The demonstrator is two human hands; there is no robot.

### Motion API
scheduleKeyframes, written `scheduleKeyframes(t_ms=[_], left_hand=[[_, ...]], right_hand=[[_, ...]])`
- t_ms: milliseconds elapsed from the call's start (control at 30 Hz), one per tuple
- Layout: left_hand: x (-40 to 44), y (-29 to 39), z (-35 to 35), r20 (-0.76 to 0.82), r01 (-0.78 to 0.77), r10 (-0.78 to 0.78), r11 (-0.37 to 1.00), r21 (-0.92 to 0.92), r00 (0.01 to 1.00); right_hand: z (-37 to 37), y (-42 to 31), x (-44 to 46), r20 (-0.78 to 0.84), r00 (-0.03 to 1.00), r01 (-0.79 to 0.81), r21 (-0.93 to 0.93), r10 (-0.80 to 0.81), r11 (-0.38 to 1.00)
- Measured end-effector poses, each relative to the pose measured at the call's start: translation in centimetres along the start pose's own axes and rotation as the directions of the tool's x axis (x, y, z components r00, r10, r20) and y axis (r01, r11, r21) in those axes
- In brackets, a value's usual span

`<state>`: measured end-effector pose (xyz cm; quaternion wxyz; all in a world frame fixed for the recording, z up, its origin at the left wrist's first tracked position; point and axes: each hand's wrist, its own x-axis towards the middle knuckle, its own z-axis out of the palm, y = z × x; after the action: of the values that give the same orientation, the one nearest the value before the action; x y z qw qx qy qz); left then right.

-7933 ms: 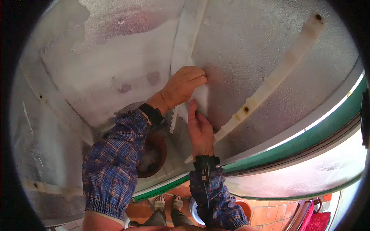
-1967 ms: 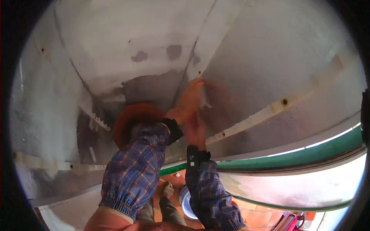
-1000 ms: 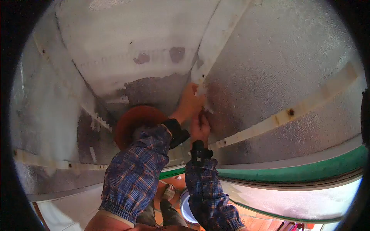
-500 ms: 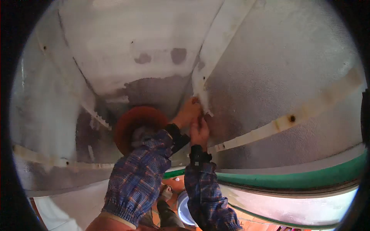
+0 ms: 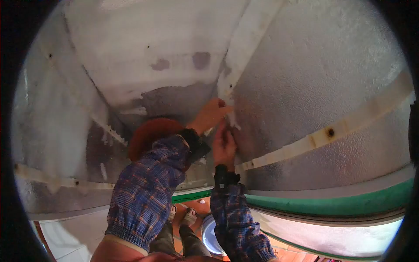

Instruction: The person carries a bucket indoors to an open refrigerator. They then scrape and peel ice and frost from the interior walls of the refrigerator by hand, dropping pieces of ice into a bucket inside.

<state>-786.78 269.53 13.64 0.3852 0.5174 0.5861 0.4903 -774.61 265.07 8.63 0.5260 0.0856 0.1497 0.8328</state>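
A pale, ragged strip (image 5: 244, 43) runs down the seam between two grey panels. Over its lower part is my left hand (image 5: 211, 115), fingers bent and closed at the strip; whatever lies between them is hidden. Just below, my right hand (image 5: 224, 147) has its fingers curled together close to the strip's torn lower end (image 5: 234, 121). I cannot make out what it pinches. Both wrists have dark cuffs below plaid sleeve covers. Behind my left forearm, a reddish-brown round opening (image 5: 152, 131) shows partly.
Another pale strip (image 5: 292, 153) with rusty holes curves along the right panel (image 5: 314, 91). A green edge (image 5: 336, 201) runs beneath it. A pale blue bucket (image 5: 210, 236) stands on the tiled floor beside my feet. White patches remain on the back panel (image 5: 144, 39).
My left hand has moved slightly up and left, and its forearm now covers more of the round opening. The right hand's fingers have shifted a little apart from the left hand.
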Motion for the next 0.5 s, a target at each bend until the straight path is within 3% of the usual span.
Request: scheduleKeyframes(t_ms=[133, 200, 300, 333, 400, 433, 467, 500], left_hand=[[-1.2, 3.1, 0.0, 0.003, 0.086, -0.086, 0.996, 0.012, 0.996], [-1.3, 3.6, 0.0, -0.006, 0.123, -0.123, 0.992, 0.019, 0.992], [-1.2, 3.1, 0.0, 0.012, 0.045, -0.047, 0.991, 0.127, 0.999], [-1.5, 2.7, 0.2, -0.052, -0.018, 0.029, 0.981, 0.195, 0.998], [-1.8, 1.1, 1.1, -0.120, -0.085, 0.119, 0.962, 0.261, 0.986], [-1.5, -0.2, 1.9, -0.159, -0.168, 0.176, 0.984, 0.059, 0.972], [-1.3, -1.5, 2.4, -0.200, -0.243, 0.212, 0.960, -0.142, 0.956], [-0.5, -3.0, 1.9, -0.199, -0.224, 0.194, 0.964, -0.145, 0.961]], right_hand=[[-2.0, -1.3, 0.6, 0.031, 0.997, -0.073, 0.051, 0.072, 0.996], [-1.4, -0.6, -0.2, 0.036, 0.996, 0.086, -0.270, -0.079, 0.959], [-2.0, -1.4, 0.2, -0.009, 0.998, 0.061, -0.152, -0.063, 0.987], [-2.4, -1.7, 0.3, -0.005, 0.998, 0.057, -0.155, -0.058, 0.986], [-3.2, -2.9, 0.7, -0.012, 0.998, 0.052, -0.346, -0.060, 0.937], [-1.9, -2.4, 1.0, 0.006, 0.998, 0.056, -0.349, -0.057, 0.936], [0.3, -0.8, 0.1, -0.017, 1.000, 0.002, -0.187, -0.005, 0.982], [0.9, -0.4, -1.0, -0.057, 0.997, -0.050, -0.015, 0.049, 0.999]])
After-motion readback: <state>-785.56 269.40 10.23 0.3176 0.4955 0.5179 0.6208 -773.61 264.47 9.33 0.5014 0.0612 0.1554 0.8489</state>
